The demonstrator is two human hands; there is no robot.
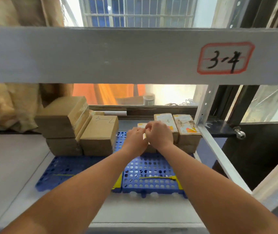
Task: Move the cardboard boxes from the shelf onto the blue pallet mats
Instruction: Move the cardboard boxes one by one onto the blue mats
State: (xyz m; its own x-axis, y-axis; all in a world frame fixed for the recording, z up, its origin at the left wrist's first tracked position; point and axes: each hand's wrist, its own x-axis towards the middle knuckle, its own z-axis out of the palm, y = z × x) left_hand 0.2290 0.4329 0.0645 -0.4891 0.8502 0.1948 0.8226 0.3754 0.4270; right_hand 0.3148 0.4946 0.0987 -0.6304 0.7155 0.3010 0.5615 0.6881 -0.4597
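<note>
Two blue pallet mats (150, 174) lie side by side on the lower shelf. On the left mat stand three plain cardboard boxes: a stacked pair (62, 122) and one marked "3-2" (99, 135). At the back right stand labelled boxes (187, 130). Both my hands reach in together. My left hand (135, 139) and my right hand (160, 134) grip a small labelled box (141, 125) that they mostly hide, left of the labelled ones.
A grey shelf beam (118, 54) tagged "3-4" crosses overhead. A metal upright and slanted brace (219, 154) stand on the right. Brown sacks (3, 105) fill the left. Yellow cable ties (158, 177) lie on the mats. A barred window is behind.
</note>
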